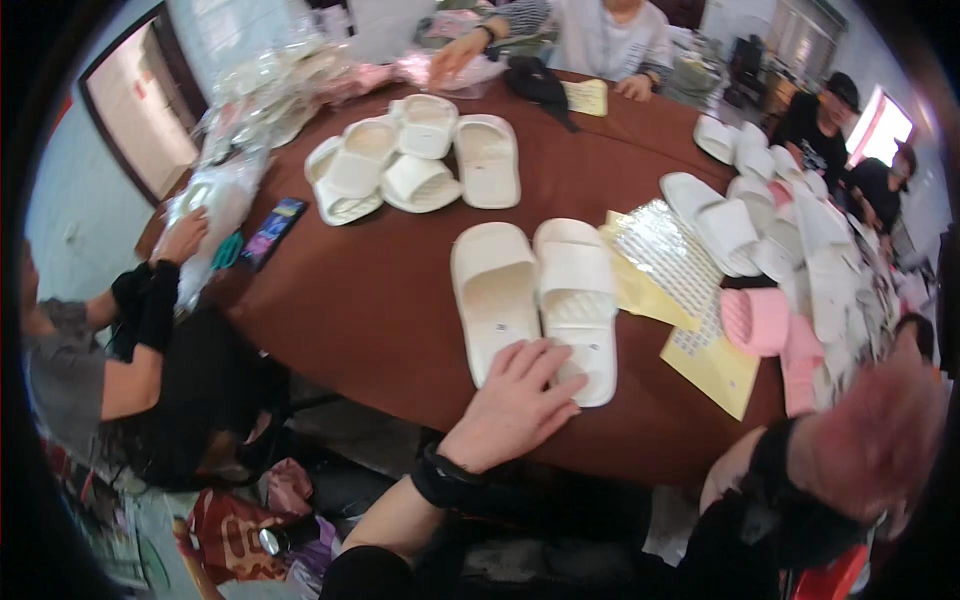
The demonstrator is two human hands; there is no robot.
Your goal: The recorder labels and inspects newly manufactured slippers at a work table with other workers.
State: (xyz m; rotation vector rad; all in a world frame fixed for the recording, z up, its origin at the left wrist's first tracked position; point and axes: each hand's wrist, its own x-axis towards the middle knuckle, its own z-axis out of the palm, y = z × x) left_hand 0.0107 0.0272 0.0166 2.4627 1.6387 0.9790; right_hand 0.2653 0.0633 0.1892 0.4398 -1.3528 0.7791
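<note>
A pair of cream slippers lies side by side before me, toes pointing away: the left slipper (495, 285) and the right slipper (577, 300), each with a small label on its insole. My left hand (515, 405) rests across their heel ends, fingers spread and gripping nothing. Off to the right, my right hand (868, 440) is raised beside the heap of slippers and smeared by motion; its fingers cannot be made out. Sheets of small stickers on yellow backing (712, 375) lie right of the pair, partly under a shiny sticker sheet (665, 250).
Pink slippers (755, 320) and piled white slippers (725, 235) crowd the brown table's (370, 300) right side. More cream slippers (420, 185) stand at the far left, near a phone (272, 233) and teal scissors (227, 250). Co-workers sit around, one handling a plastic-wrapped item (215, 200).
</note>
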